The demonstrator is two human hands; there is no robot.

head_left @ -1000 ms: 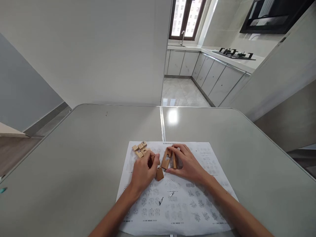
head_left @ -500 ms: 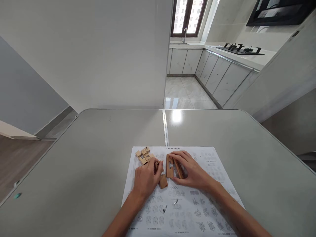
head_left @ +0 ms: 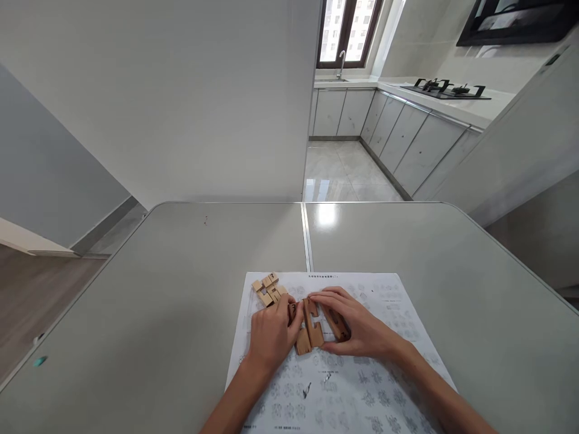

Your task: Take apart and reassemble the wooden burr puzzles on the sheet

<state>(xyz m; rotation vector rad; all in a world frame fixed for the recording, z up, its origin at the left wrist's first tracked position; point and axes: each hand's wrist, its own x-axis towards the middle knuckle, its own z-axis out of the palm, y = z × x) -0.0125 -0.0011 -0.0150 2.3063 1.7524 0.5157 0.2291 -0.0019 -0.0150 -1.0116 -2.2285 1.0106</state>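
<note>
My left hand (head_left: 271, 334) is closed, pinching a brown wooden puzzle block (head_left: 292, 311) with a dark mark on it. My right hand (head_left: 359, 324) curves its thumb and fingers around a notched wooden block (head_left: 313, 328) and a second dark-brown block (head_left: 337, 327) lying nearer the palm. The notched block meets a flat wooden block (head_left: 303, 342) lying by my left thumb. Beyond my left fingers is a cluster of lighter wooden blocks (head_left: 270, 288), partly hidden, one with a number on it. All lie on a printed sheet (head_left: 380, 361) of small line diagrams.
The sheet rests on a grey table (head_left: 181, 313) with a metal seam (head_left: 307, 241) down its middle. A small green object (head_left: 40, 361) is near the left edge. Past the table are a white wall (head_left: 203, 108) and a kitchen counter with a gas hob (head_left: 446, 89).
My right hand has drawn the notched block toward me, and it now meets the flat block by my left thumb. My left hand keeps its pinch. The view has shifted slightly.
</note>
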